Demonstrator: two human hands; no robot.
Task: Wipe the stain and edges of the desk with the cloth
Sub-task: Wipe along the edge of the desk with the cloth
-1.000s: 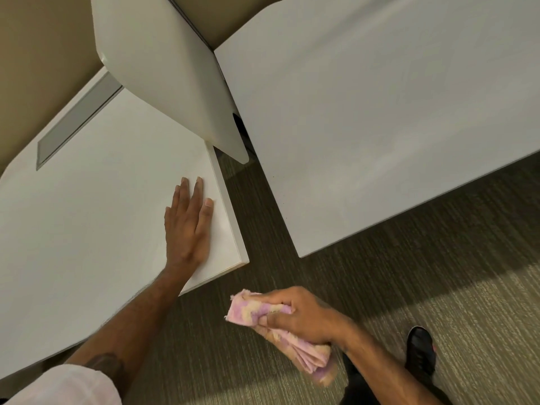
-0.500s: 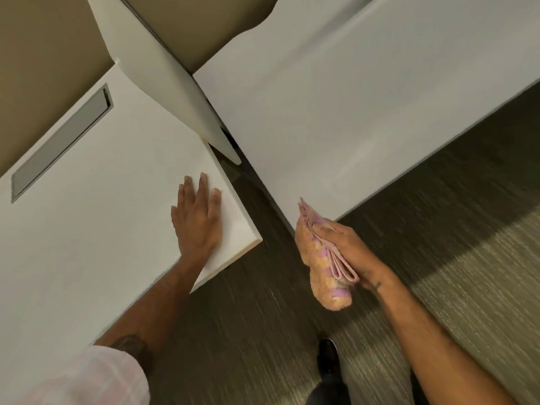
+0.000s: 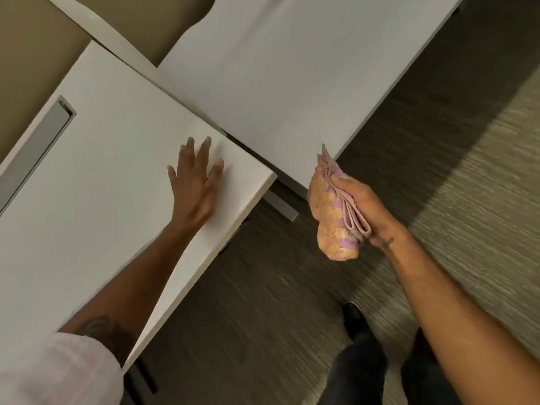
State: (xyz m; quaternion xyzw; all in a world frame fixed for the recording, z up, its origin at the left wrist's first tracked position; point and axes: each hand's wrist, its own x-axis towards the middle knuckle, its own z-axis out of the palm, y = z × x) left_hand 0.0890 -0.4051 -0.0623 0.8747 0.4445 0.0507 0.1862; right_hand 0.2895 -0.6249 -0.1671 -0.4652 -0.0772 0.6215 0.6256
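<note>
A white desk (image 3: 96, 182) fills the left of the head view. My left hand (image 3: 196, 182) lies flat on it with fingers spread, close to the desk's right corner. My right hand (image 3: 358, 204) grips a folded pink and orange cloth (image 3: 333, 217). The cloth hangs in the air over the floor, with its top tip touching or just in front of the near corner of a second white desk (image 3: 292, 83). I see no stain on either top.
A grey cable slot (image 3: 35, 147) is set in the left desk's far edge. A thin white divider panel (image 3: 114, 36) rises between the two desks. A narrow gap with a grey leg (image 3: 280, 207) separates them. Carpet (image 3: 467, 200) and my dark shoe (image 3: 353, 315) lie below.
My right hand has lifted the cloth from low by the floor up to the second desk's near corner. My left hand stays flat on the left desk; its fingers have spread.
</note>
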